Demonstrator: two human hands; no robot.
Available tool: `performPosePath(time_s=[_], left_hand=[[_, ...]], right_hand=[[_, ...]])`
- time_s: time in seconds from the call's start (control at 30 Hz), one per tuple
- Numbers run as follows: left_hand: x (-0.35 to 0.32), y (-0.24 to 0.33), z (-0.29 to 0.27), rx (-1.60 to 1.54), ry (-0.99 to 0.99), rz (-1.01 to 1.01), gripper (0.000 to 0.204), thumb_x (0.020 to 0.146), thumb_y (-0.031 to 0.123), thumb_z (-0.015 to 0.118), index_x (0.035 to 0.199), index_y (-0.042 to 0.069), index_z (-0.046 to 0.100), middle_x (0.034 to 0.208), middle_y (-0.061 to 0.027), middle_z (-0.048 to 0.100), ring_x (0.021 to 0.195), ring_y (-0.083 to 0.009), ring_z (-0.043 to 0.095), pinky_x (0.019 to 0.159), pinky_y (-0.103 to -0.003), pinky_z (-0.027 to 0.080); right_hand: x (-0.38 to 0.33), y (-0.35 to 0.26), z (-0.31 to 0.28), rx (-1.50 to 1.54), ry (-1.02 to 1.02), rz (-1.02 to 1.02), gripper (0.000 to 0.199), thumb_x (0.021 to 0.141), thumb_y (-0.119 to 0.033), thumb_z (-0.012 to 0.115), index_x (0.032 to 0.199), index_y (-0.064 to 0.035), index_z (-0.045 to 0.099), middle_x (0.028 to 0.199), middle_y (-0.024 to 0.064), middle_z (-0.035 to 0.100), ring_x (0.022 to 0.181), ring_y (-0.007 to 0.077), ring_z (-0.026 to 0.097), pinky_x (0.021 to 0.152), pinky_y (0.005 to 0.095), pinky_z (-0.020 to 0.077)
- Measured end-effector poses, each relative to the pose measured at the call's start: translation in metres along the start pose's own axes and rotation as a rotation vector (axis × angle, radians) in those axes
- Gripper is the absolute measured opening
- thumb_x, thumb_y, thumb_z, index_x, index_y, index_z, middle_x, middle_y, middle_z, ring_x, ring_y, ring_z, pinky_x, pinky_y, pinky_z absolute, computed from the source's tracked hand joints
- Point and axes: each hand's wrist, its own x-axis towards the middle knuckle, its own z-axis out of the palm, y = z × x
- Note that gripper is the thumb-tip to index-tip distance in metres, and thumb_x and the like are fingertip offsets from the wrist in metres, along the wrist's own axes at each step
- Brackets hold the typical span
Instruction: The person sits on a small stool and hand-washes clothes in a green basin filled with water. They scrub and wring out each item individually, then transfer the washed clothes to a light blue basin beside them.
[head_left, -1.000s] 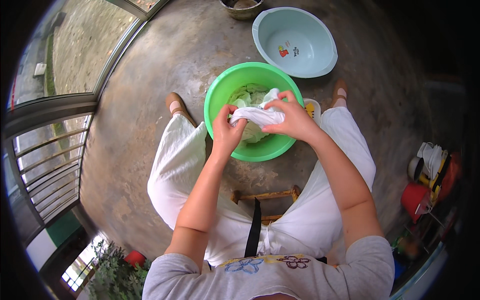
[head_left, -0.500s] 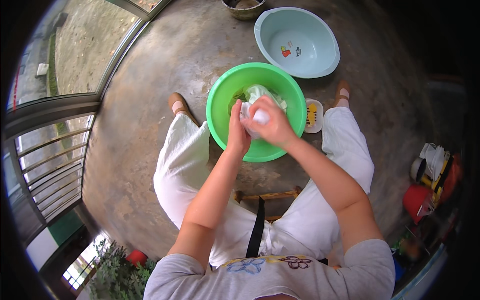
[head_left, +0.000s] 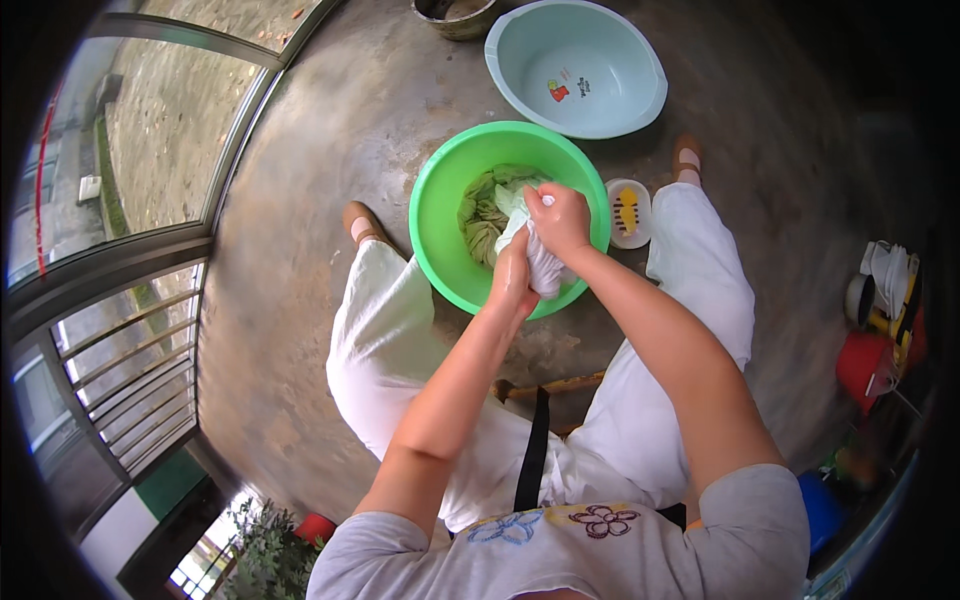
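A bright green basin (head_left: 432, 228) stands on the floor between my feet. Over its near right part I hold a wet white cloth (head_left: 542, 265), bunched up and twisted. My right hand (head_left: 564, 218) is closed in a fist around its upper part, with a small bit of white poking out by the thumb. Lower down, my left hand (head_left: 512, 278) grips the cloth from the left; its fingers are partly hidden behind it. Inside the basin lies a crumpled olive-beige cloth (head_left: 482, 218), left of my hands, in what looks like shallow water.
Beyond the green basin sits a pale blue basin (head_left: 625, 95), beside a metal pot (head_left: 455, 18). A white soap dish (head_left: 629, 226) with a yellow piece touches or nearly touches the green rim. A wooden bar (head_left: 555, 386) shows between my legs. Red and yellow items (head_left: 868, 365) stand far right.
My hands have moved apart slightly and to the right, now gripping the white cloth as a longer twisted bundle. More of the olive-beige cloth shows. The view has shifted a little.
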Motion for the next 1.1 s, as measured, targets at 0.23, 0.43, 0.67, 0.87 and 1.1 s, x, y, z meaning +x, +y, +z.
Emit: performPosePath(time_s=[0.23, 0.43, 0.67, 0.87, 1.1], left_hand=[[0.0, 0.0, -0.035, 1.324, 0.02, 0.198, 0.042, 0.086, 0.039, 0.063, 0.103, 0.001, 0.057, 0.079, -0.0048, 0.061, 0.072, -0.013, 0.056, 0.066, -0.028, 0.045], [0.01, 0.001, -0.049, 1.487, -0.059, 0.114, 0.043, 0.085, 0.036, 0.052, 0.098, -0.004, 0.064, 0.083, -0.0133, 0.065, 0.076, -0.0208, 0.06, 0.072, -0.034, 0.047], [0.0, 0.02, -0.029, 1.734, -0.154, -0.021, 0.045, 0.079, 0.04, 0.051, 0.1, 0.004, 0.068, 0.086, -0.0189, 0.067, 0.081, -0.0313, 0.065, 0.079, -0.037, 0.048], [0.006, 0.006, -0.036, 2.012, -0.409, -0.227, 0.047, 0.088, 0.046, 0.036, 0.099, 0.011, 0.066, 0.102, -0.0239, 0.063, 0.095, -0.0398, 0.059, 0.085, -0.044, 0.043], [-0.006, 0.012, -0.039, 1.689, -0.345, -0.209, 0.05, 0.087, 0.048, 0.046, 0.099, 0.003, 0.064, 0.097, -0.0163, 0.065, 0.086, -0.0279, 0.061, 0.078, -0.037, 0.046]], right_hand=[[-0.032, 0.066, -0.013, -0.589, -0.267, -0.352, 0.028, 0.083, -0.03, 0.059, 0.069, -0.0066, 0.066, 0.077, 0.0144, 0.067, 0.073, 0.0307, 0.064, 0.064, 0.0433, 0.0475], [-0.04, 0.074, -0.025, -0.631, -0.647, 0.009, 0.033, 0.081, -0.034, 0.055, 0.082, -0.0046, 0.069, 0.083, 0.0138, 0.068, 0.083, 0.0321, 0.065, 0.075, 0.0423, 0.0504], [-0.039, 0.07, -0.043, -0.413, -0.876, -0.103, 0.046, 0.074, -0.05, 0.06, 0.075, -0.0043, 0.068, 0.075, 0.0173, 0.066, 0.073, 0.0317, 0.064, 0.066, 0.0412, 0.0489], [-0.041, 0.081, -0.04, -0.382, -1.134, -0.075, 0.049, 0.072, -0.051, 0.062, 0.063, -0.003, 0.064, 0.06, 0.0138, 0.061, 0.058, 0.0273, 0.059, 0.057, 0.0381, 0.0464], [-0.025, 0.08, -0.054, -0.269, -1.171, -0.038, 0.041, 0.07, -0.043, 0.071, 0.074, -0.0022, 0.067, 0.067, 0.0101, 0.062, 0.062, 0.0188, 0.058, 0.059, 0.0318, 0.0452]])
